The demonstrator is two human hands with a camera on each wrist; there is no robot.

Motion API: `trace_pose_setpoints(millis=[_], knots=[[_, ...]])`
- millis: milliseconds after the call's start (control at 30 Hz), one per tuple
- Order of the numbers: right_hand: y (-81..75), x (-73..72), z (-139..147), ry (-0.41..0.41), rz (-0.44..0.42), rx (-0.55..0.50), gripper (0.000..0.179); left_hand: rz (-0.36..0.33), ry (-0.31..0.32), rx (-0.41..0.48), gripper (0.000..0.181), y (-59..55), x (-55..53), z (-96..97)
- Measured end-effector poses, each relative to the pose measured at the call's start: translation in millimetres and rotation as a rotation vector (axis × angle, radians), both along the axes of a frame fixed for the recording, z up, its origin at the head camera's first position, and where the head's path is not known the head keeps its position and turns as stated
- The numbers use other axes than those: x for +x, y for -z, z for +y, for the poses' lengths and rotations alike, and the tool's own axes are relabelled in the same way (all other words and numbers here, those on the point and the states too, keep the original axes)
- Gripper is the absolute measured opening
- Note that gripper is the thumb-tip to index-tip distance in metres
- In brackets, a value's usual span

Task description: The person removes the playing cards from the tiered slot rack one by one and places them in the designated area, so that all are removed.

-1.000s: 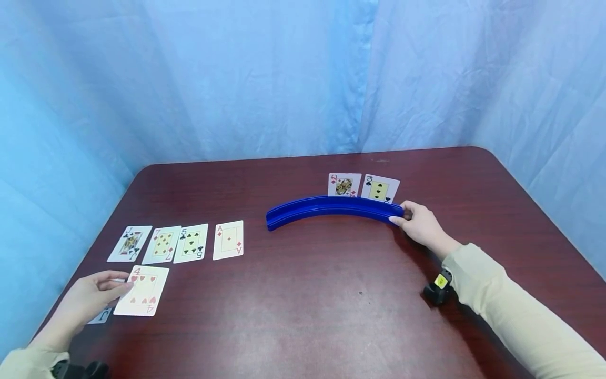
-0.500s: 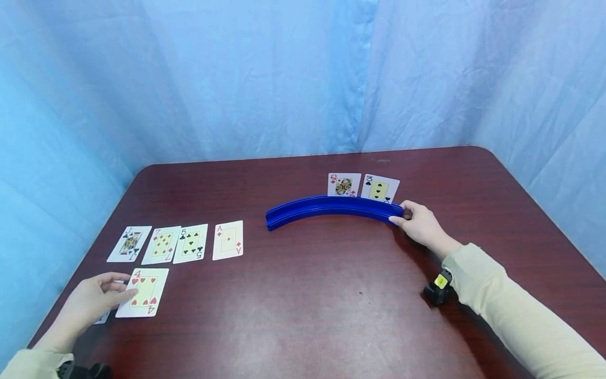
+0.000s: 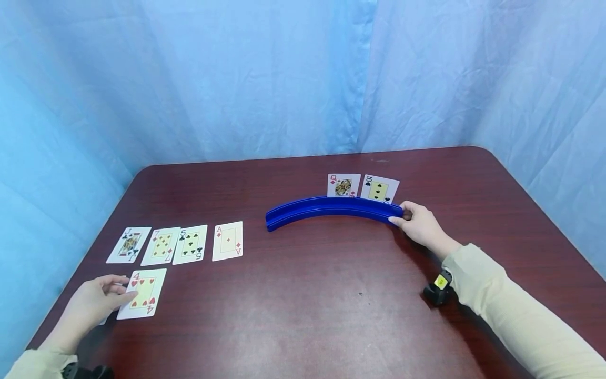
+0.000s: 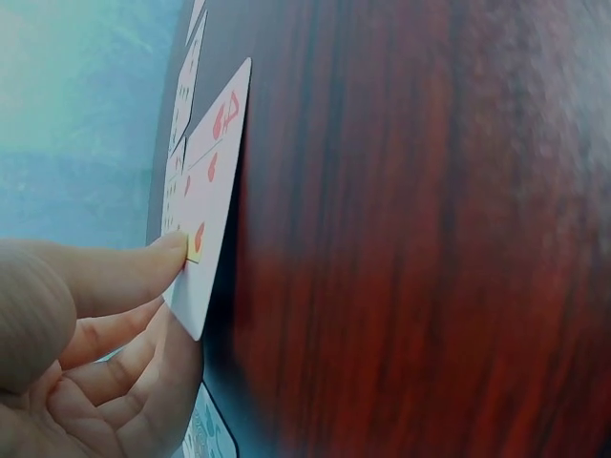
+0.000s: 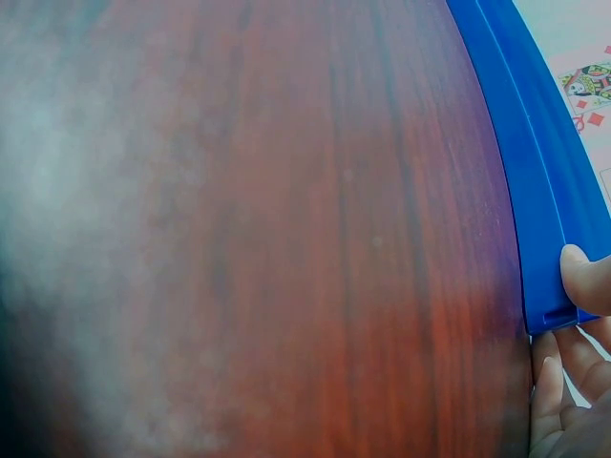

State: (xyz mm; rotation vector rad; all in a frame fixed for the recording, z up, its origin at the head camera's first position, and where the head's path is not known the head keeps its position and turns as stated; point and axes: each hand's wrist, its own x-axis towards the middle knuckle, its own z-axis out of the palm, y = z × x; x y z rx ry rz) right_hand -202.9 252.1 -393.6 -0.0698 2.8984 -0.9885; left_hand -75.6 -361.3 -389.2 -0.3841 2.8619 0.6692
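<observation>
My left hand [image 3: 94,300] pinches a four of hearts playing card [image 3: 148,295] by its left side. In the left wrist view the thumb presses on the card's face [image 4: 210,176], with the other fingers behind it, and the card is tilted over the table. Under that hand lies another card [image 4: 210,425], mostly hidden. My right hand [image 3: 421,223] grips the right end of a curved blue card holder [image 3: 326,205], its thumb [image 5: 582,277] on the front. A queen of diamonds [image 3: 343,185] and a three of spades [image 3: 380,189] stand in the holder.
A row of face-up cards lies at the left of the dark wooden table [image 3: 303,295]: a jack of clubs [image 3: 129,245], a seven of diamonds [image 3: 161,246], a five of clubs [image 3: 190,244] and an ace of diamonds [image 3: 228,241]. Blue curtains [image 3: 265,79] surround the table.
The four of hearts has shifted slightly toward the near edge of the table with my left hand, which has also moved a little right. The right hand and the card holder have stayed in place.
</observation>
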Motion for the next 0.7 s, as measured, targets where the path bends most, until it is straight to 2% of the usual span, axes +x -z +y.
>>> trace_pose_setpoints(millis=[267,700], knots=[[-0.3,0.2,-0.2,0.001,0.002,-0.008,0.02,0.03,-0.011,-0.006,0.052,-0.8,1.8,2.0],[-0.3,0.5,-0.8,0.004,-0.012,-0.02,0.021,0.024,-0.019,-0.004,0.059,-2.4,3.3,-1.3]])
